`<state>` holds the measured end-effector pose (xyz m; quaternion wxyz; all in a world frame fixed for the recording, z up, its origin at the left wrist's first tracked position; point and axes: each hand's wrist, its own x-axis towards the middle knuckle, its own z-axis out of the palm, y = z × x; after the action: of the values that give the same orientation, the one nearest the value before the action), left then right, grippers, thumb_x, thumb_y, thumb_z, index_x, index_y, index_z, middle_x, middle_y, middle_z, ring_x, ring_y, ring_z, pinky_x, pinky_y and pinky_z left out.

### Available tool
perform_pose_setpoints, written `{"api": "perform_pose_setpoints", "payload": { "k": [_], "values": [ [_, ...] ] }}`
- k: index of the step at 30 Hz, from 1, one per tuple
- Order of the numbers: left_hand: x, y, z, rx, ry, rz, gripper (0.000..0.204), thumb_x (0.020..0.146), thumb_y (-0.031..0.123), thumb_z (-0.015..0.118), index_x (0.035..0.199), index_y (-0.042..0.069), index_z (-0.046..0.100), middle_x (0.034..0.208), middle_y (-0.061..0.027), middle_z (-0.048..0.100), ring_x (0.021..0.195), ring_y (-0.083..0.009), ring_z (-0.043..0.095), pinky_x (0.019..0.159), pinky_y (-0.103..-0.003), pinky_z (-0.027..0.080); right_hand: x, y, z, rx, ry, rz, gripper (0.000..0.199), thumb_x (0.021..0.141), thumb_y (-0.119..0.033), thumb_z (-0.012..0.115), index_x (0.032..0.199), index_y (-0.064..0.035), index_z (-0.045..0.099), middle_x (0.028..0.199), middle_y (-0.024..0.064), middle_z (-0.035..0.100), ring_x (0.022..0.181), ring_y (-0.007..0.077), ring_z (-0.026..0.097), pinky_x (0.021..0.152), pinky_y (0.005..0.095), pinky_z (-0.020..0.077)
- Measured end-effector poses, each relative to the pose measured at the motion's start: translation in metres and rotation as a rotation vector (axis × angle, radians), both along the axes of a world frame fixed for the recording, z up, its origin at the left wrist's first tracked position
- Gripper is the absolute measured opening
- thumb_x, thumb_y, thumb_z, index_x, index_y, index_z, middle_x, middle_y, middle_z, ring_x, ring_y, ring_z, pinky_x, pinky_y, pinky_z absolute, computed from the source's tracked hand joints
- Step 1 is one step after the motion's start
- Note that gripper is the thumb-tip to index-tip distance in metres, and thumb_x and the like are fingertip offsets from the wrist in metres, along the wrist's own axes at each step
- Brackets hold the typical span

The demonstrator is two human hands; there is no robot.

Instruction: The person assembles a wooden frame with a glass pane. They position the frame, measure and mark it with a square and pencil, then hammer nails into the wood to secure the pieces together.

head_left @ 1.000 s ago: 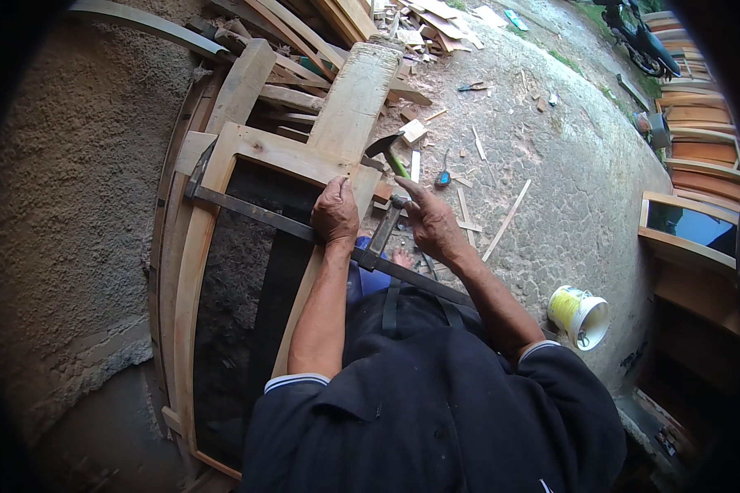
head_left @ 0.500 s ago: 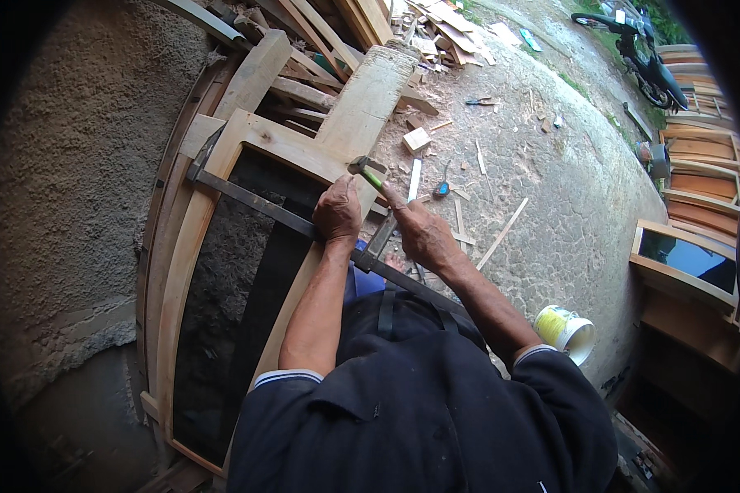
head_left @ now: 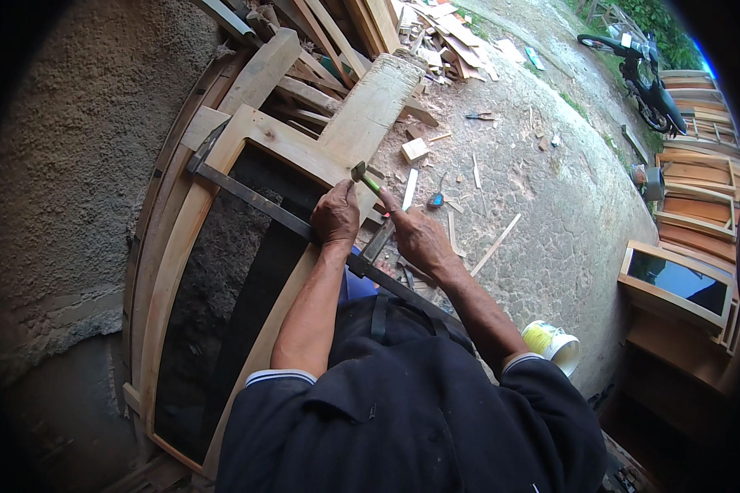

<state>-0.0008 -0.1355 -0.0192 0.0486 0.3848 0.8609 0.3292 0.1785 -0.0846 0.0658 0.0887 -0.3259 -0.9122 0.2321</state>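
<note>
A wooden frame with a dark panel in it lies in front of me on the left. Across it runs a long metal bar clamp, its jaw at the far-left side of the frame. My right hand grips a hammer with a green handle, the head just over the frame's near-right corner. Beside the hammer head, my left hand rests on that corner with thumb and fingers pinched together. Whatever is between those fingertips is too small to make out.
A thick wooden board extends beyond the frame. Scrap wood is heaped behind it. On the ground lie pliers, a tape measure and offcuts. A white bucket stands right, a motorcycle far right, and a rough wall left.
The hammer head has tilted and dropped slightly toward my left fingertips. My left hand keeps its place on the frame corner, and the whole view has shifted a little.
</note>
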Motion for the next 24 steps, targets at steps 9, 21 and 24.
{"api": "perform_pose_setpoints", "payload": {
  "k": [9, 21, 24],
  "values": [
    [-0.065, 0.033, 0.017, 0.099, -0.069, 0.079, 0.028, 0.099, 0.038, 0.060, 0.110, 0.017, 0.074, 0.094, -0.0170, 0.075, 0.088, -0.0396, 0.073, 0.072, -0.048, 0.058, -0.003, -0.001, -0.003, -0.157, -0.081, -0.006, 0.073, 0.095, 0.000, 0.049, 0.161, -0.0214, 0.029, 0.080, 0.0218, 0.056, 0.071, 0.0405, 0.061, 0.067, 0.0513, 0.0482],
    [-0.109, 0.077, 0.000, -0.099, 0.398, -0.229, 0.040, 0.096, 0.042, 0.062, 0.073, 0.011, 0.073, 0.076, -0.0119, 0.072, 0.071, -0.0346, 0.071, 0.063, -0.047, 0.056, -0.009, 0.002, 0.008, -0.122, -0.078, 0.001, 0.074, 0.095, -0.003, 0.048, 0.162, -0.0246, 0.027, 0.091, 0.0234, 0.058, 0.068, 0.0409, 0.065, 0.057, 0.0529, 0.0519],
    [-0.111, 0.077, 0.001, -0.152, 0.368, -0.241, 0.041, 0.098, 0.043, 0.058, 0.079, 0.010, 0.074, 0.080, -0.0129, 0.072, 0.074, -0.0358, 0.071, 0.065, -0.048, 0.055, -0.006, 0.001, 0.007, -0.068, 0.043, 0.006, 0.074, 0.094, -0.003, 0.048, 0.162, -0.0252, 0.027, 0.084, 0.0227, 0.059, 0.068, 0.0407, 0.066, 0.059, 0.0535, 0.0523]
  ]
}}
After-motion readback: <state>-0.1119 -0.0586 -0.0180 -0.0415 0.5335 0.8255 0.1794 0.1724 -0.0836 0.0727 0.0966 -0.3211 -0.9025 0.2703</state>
